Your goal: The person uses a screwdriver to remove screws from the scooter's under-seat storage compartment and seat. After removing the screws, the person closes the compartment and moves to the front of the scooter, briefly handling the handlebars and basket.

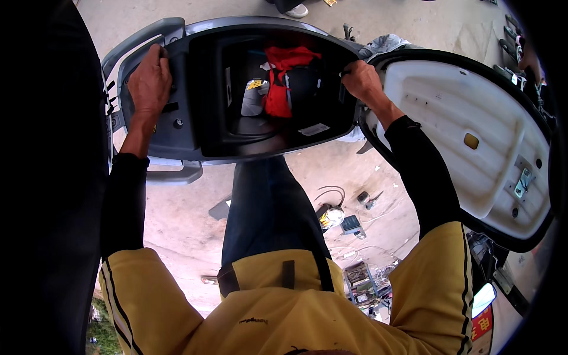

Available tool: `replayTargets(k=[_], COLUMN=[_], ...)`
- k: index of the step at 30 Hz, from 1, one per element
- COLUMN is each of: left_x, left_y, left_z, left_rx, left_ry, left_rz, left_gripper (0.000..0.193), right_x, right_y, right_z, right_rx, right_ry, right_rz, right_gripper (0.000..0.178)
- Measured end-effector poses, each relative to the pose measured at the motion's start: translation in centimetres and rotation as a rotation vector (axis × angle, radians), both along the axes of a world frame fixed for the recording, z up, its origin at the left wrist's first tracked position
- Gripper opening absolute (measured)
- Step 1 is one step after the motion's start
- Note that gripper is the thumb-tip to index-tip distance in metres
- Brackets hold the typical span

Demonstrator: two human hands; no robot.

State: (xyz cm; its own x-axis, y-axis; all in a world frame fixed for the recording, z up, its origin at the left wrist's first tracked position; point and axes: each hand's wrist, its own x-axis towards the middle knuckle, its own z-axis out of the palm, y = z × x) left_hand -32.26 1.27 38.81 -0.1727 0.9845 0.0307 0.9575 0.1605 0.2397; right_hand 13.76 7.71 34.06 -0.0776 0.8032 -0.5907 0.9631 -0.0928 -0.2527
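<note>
Scooter storage bin point(236, 139), head view: 12 o'clock, uncovered. Left hand point(149, 80), 10 o'clock: fingers bent, close together, touching dark tail panel point(177, 139). Right hand point(364, 81), 1 o'clock: fingers curled together, hiding part of bin's front rim; cannot tell whether either hand clamps. Inside: red cloth point(277, 100). Flipped-open seat point(449, 106) near 3 o'clock.
</note>
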Motion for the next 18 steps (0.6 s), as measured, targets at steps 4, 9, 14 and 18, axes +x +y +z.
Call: replayTargets(k=[4,9,14,18], left_x=[-1.7,-5.1,-7.8,-9.3], left_y=[-0.9,-3.6,-7.5,-13.0], left_z=[1.1,3.8,9.4,13.4], left_rx=[0.005,0.082,0.210,0.244], left_ry=[0.005,-0.121,-0.913,-1.881], left_rz=[0.017,-0.031,0.277,0.740], left_gripper=[0.012,0.013,0.019,0.023], right_x=[-2.0,-4.4,-12.6,-11.9], right_y=[-1.0,-4.4,-12.2,-20.3], right_z=[1.1,4.9,19.4,20.6], right_rx=[0.028,0.064,0.051,0.184], right_ry=[-0.025,-0.019,-0.077,0.321], right_rz=[-0.079,0.016,-0.016,-0.281], right_gripper=[0.026,0.026,0.040,0.044])
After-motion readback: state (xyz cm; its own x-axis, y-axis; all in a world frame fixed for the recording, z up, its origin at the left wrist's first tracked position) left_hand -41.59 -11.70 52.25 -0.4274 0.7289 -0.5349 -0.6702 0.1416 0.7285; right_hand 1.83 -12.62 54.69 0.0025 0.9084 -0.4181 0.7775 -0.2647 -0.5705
